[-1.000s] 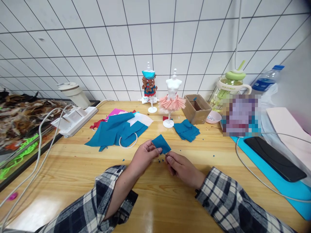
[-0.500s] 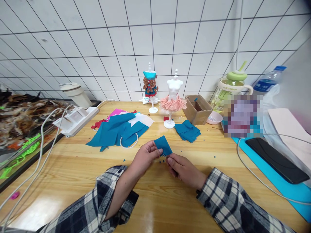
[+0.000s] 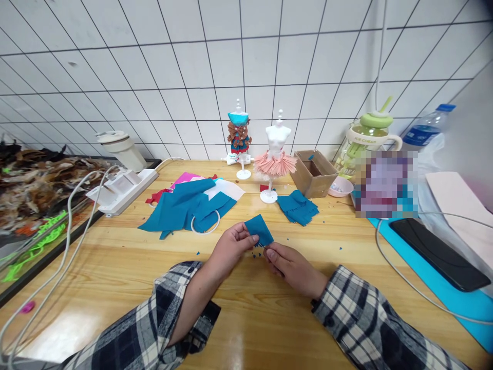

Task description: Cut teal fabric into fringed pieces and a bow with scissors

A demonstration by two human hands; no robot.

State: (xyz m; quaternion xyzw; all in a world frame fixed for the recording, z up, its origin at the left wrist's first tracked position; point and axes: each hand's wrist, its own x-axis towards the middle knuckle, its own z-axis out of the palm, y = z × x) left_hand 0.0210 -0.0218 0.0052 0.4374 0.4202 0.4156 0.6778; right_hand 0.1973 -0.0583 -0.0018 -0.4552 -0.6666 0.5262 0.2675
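Note:
Between the thumb and fingers of my left hand is a small square of teal cloth, held above the table. Tiny cuts show along its lower edge. My right hand is closed right at the cloth's lower right corner; a thin tip seems to show by its fingertips, but the fingers hide what it holds. Small teal snippets lie on the wood just beneath. Behind the hands is a stack of teal cloth squares with zigzag edges. To the left, a larger teal cloth lies crumpled with a white ring on it.
Two small dress forms stand at the back, one with a pink pleated skirt, one in a brown-bowed dress. A cardboard box, pink bowl and black phone are rightward. A power strip with cables lies left.
Both hands and the teal square stay nearly in place. The whole view has shifted very slightly.

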